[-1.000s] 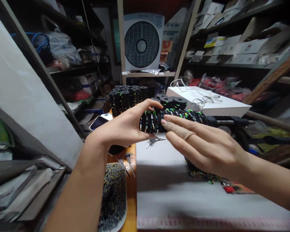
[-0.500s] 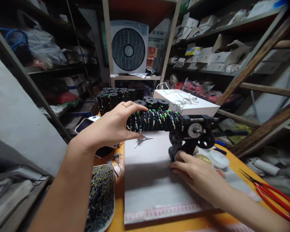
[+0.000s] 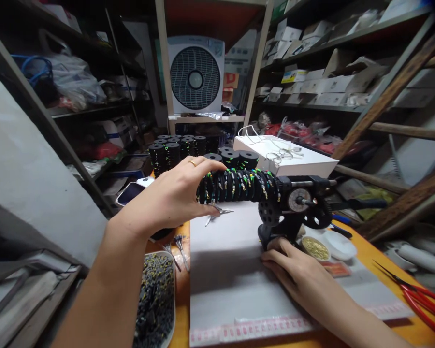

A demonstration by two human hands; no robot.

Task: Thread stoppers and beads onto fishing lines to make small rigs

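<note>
My left hand is closed around the left end of a row of black spools with green and yellow marks, which sits on the shaft of a small black geared winder. My right hand lies on a grey mat with its fingertips against the winder's base; it holds nothing. A small bundle of metal bits lies on the mat just under the spools.
Stacks of black spools stand behind, beside a white box with cables. A white tray of small dark parts sits at the front left. A dish of gold bits, a white dish and red scissors lie right. Shelves surround the orange table.
My right hand has dropped from the spool row down to the winder's base on the mat. The left hand has kept its grip on the spools. The view has shifted a little.
</note>
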